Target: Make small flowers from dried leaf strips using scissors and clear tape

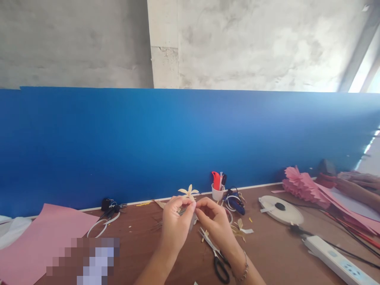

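A small cream-coloured flower [189,191] with narrow pointed petals stands upright above my fingertips. My left hand [177,213] pinches it just below the petals between thumb and forefinger. Close beside, my right hand [211,217] has its thumb and forefinger pressed together at the flower's base; what they hold is too small to make out. Under my right hand, scissors [220,269] with black handles lie on the brown table [136,259], their blades apart.
Behind is a white cup [218,192] of pens. Pink paper [44,241] lies left, near a black cable bundle [111,209]. To the right are a white disc [282,210], a power strip [341,259], pink pleated paper [305,188] and another person's arm [356,194]. A blue partition [178,138] stands behind.
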Motion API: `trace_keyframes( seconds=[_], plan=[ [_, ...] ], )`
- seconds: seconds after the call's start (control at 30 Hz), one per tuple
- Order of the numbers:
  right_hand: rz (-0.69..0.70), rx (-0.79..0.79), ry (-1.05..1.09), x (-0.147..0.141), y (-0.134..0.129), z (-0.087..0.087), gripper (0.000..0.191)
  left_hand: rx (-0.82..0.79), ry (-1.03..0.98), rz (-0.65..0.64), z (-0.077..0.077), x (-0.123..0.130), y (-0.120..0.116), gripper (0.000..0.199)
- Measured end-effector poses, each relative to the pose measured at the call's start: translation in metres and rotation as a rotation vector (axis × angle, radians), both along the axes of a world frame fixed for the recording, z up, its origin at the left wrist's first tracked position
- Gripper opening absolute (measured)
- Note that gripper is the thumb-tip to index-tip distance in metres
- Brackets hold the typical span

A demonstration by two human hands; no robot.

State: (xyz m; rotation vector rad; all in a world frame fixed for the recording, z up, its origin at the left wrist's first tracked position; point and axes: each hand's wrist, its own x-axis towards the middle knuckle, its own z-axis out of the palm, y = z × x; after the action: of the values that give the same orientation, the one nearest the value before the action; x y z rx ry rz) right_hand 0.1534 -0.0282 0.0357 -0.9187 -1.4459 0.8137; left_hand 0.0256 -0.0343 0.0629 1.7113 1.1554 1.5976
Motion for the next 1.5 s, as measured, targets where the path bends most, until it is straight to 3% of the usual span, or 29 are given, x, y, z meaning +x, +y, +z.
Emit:
trace_keyframes(
  seconds=[0.3,0.63,0.73,0.93,1.23,1.37,1.5],
  plan=[
    [0.043,-0.080,0.130,0.001,0.004,-0.007,0.017,0.027,0.077,-0.116,-0.003,-0.003,0.002,0.019],
    [0.006,-0.134,0.260,-0.004,-0.001,-0.003,0.024,-0.273,-0.153,-0.325,0.006,-0.006,0.005,0.014],
    [-0.048,-0.100,0.213,-0.006,-0.004,0.000,0.023,-0.257,-0.148,-0.258,0.002,-0.005,0.008,0.012],
    [-0.127,-0.092,0.179,-0.010,-0.004,-0.001,0.018,-0.070,0.042,-0.036,-0.006,-0.001,0.008,0.009],
    [-0.119,-0.128,0.237,-0.015,-0.007,0.000,0.022,0.012,0.087,0.084,-0.011,0.007,0.006,0.009],
    [-0.017,-0.191,0.269,-0.012,-0.007,0.003,0.027,-0.003,0.089,0.081,-0.007,0.004,0.009,0.014],
    [0.006,-0.211,0.233,0.000,-0.004,0.006,0.029,-0.039,0.168,-0.032,0.002,-0.003,0.014,0.015]
  ],
)
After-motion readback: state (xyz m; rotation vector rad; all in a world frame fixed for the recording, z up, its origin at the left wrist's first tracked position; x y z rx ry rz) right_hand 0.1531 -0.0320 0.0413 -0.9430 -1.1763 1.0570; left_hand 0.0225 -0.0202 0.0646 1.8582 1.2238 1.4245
